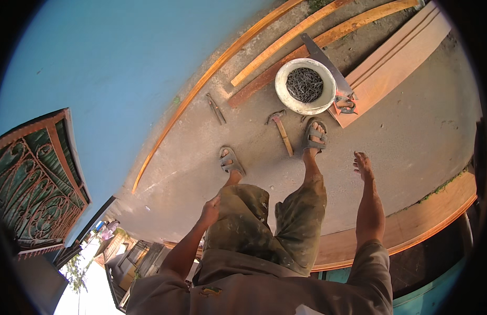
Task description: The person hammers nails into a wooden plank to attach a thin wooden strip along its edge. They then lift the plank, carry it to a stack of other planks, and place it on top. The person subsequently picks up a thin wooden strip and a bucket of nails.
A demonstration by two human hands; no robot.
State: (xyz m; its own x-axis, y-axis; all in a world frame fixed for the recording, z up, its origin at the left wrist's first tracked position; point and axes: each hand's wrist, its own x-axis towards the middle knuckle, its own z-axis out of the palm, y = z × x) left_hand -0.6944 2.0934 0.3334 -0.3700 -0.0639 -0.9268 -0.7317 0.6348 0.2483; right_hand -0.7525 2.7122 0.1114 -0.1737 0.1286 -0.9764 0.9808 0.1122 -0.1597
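My left hand [211,212] rests against the side of my trouser leg with its fingers curled in; whatever they hold, if anything, is hidden. Out to the right, my right hand [363,166] hangs over the concrete, fingers apart and nothing in them. A hammer [282,133] with a wooden handle lies on the ground between my sandalled feet. Beyond it stands a whitish bucket [281,93] holding many dark nails [305,85]. Behind the bucket, a handsaw [327,60] with an orange and black handle lies partly covered. A pair of pincers [216,109] lies left of the bucket.
Long wooden strips [201,86] lie along the blue wall [112,68], with more at the far side. Wide boards [398,63] lie at the far right. Another long wooden panel [438,202] stretches behind my right arm. A window with a scrolled metal grille [38,184] is at left.
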